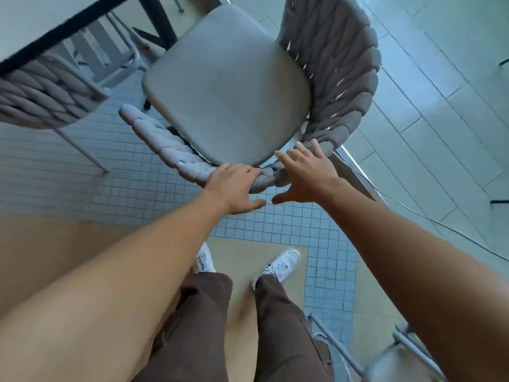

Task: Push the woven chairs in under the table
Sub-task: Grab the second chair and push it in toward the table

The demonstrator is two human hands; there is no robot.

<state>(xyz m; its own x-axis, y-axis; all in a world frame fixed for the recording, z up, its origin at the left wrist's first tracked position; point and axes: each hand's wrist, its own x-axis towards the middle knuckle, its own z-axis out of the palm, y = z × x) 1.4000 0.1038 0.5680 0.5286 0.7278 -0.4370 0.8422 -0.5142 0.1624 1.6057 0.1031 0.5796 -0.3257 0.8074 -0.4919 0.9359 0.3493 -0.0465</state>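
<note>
Standing on small-tiled floor (82, 172), one woven chair (228, 86) with grey seat cushion, drawn out from the table (55, 31), whose dark edge shows at upper left. Left hand (234, 186) lies on the braided back rail, fingers curled over it, thumb beneath; right hand (305, 175) rests just beside it on the rail, fingers spread wide, gripping nothing. Second woven chair (41, 97) at left, partly under the table.
</note>
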